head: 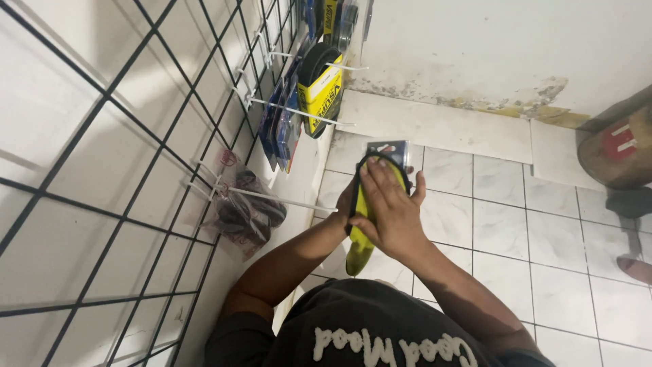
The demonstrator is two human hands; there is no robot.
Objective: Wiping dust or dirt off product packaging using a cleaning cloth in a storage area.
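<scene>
Both my hands hold a stack of flat retail packs [361,231] with yellow cards and black round items, in front of my chest. My right hand [390,207] lies on top of the stack, fingers spread over the yellow card. My left hand [345,204] grips the stack from underneath and is mostly hidden behind it. A blue-and-dark pack [388,148] sticks out at the far end of the stack. The stack hovers just right of a long white hook [272,197] on the black wire grid [136,149].
The wire grid panel covers the tiled wall at left. Clear bags of dark items [244,211] hang on the near hook. Yellow and blue packs [309,95] hang on farther hooks. A white tiled floor lies below; a brown cylinder [614,146] and a sandal [635,268] are at right.
</scene>
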